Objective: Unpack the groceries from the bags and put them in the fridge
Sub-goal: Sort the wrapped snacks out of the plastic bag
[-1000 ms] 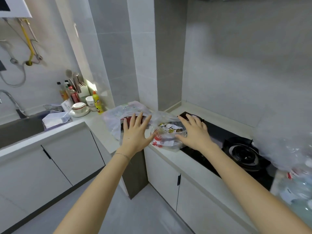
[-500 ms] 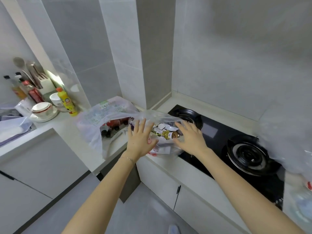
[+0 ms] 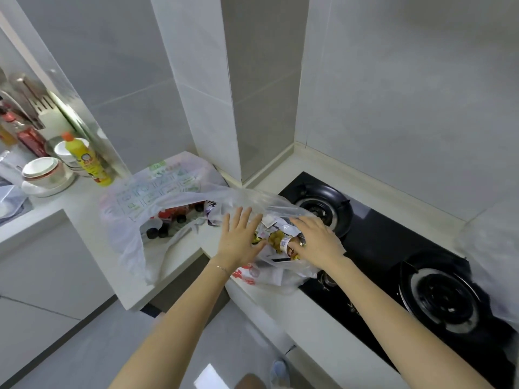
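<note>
Head view: clear bag (image 3: 275,276) is sitting on desk (image 3: 174,256), touching hob (image 3: 373,240).
Left grip (image 3: 238,242): is pressing bag, fingers (image 3: 244,217) straight, open.
Right grip (image 3: 317,240): is reaching among the bag's packets; closure unclear.

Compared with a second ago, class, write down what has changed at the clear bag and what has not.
The left grip and right grip have come down to the mouth of the clear bag. The left lies flat, fingers straight, at its left edge. The right has gone onto the packets, fingers curled, though a hold cannot be told. The white bag, yellow bottle and hob stayed put.
</note>
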A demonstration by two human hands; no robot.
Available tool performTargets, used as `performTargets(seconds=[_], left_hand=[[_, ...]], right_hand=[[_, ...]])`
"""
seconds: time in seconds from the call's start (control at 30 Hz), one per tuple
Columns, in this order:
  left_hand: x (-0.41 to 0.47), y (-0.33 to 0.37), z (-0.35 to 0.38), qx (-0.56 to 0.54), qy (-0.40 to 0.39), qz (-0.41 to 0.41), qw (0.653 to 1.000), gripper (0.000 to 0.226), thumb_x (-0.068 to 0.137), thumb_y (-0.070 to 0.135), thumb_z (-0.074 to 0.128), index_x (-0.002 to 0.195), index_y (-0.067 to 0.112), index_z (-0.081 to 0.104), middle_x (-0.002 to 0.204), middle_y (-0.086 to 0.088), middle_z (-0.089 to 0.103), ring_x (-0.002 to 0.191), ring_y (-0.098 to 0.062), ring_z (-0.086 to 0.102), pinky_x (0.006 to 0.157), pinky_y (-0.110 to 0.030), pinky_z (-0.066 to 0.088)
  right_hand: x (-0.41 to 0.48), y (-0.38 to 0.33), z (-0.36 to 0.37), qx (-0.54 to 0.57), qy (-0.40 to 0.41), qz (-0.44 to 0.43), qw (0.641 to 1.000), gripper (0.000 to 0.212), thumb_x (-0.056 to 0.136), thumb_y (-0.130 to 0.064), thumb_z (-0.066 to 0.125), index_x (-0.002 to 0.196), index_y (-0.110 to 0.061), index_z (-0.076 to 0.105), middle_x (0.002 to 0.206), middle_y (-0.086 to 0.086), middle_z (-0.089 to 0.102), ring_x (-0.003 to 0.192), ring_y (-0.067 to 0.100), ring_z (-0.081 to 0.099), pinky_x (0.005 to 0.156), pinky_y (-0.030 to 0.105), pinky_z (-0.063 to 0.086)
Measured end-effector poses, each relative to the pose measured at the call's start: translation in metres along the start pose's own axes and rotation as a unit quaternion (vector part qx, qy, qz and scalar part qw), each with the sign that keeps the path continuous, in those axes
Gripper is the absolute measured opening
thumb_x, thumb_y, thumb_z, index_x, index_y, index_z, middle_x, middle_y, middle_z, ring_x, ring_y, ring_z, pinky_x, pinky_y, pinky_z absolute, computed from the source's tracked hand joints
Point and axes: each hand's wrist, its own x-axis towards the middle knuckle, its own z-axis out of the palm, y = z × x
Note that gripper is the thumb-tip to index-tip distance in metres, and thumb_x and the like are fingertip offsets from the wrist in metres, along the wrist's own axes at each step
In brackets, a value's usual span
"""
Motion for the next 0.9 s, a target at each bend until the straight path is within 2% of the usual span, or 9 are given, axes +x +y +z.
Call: performTargets(seconds=[0.13,0.33,0.5,0.7,0.9], left_hand=[[0.019,-0.008,0.015,-0.042,-0.011,0.018,0.999,0.06,0.098,0.047,0.045,0.151,0.024,0.028,0.162,-0.004,0.009,0.15,-0.025,-0.006,0.119,-0.042,-0.007],[0.042,-0.034,0.035,-0.023,-0.036,0.044,0.998,0.063,0.095,0.043,0.053,0.149,0.02,0.03,0.162,-0.005,0.013,0.15,-0.027,-0.003,0.119,-0.041,-0.008],[0.053,-0.059,0.045,-0.002,-0.094,0.014,0.995,0.07,0.092,0.041,0.058,0.15,0.02,0.026,0.162,-0.007,0.008,0.15,-0.029,-0.006,0.118,-0.045,-0.009],[0.058,-0.076,0.056,0.012,-0.126,-0.002,0.992,0.068,0.094,0.045,0.048,0.152,0.023,0.019,0.163,-0.005,0.003,0.15,-0.028,-0.009,0.117,-0.044,-0.013],[0.06,-0.086,0.066,0.004,-0.171,-0.035,0.985,0.078,0.092,0.045,0.049,0.155,0.026,0.007,0.163,-0.003,-0.007,0.149,-0.026,-0.015,0.118,-0.048,-0.01]], right_hand=[[0.019,0.009,0.014,-0.007,-0.026,-0.005,1.0,0.068,0.09,-0.042,0.055,0.15,-0.026,0.028,0.153,-0.002,0.033,0.142,0.021,0.025,0.118,0.039,0.017],[0.041,0.016,0.033,-0.028,-0.028,0.009,0.999,0.068,0.088,-0.047,0.058,0.148,-0.027,0.032,0.147,-0.004,0.037,0.138,0.02,0.028,0.115,0.035,0.015],[0.062,0.01,0.046,-0.033,-0.062,0.032,0.997,0.071,0.089,-0.052,0.056,0.15,-0.03,0.026,0.154,-0.004,0.027,0.143,0.02,0.02,0.117,0.037,0.013],[0.086,-0.017,0.062,-0.02,-0.09,-0.014,0.996,0.063,0.091,-0.044,0.057,0.147,-0.027,0.035,0.155,0.0,0.028,0.143,0.022,0.019,0.118,0.036,0.005],[0.099,-0.043,0.084,-0.017,-0.116,-0.033,0.993,0.059,0.092,-0.034,0.058,0.146,-0.025,0.038,0.152,0.0,0.032,0.141,0.022,0.023,0.117,0.035,0.011]])
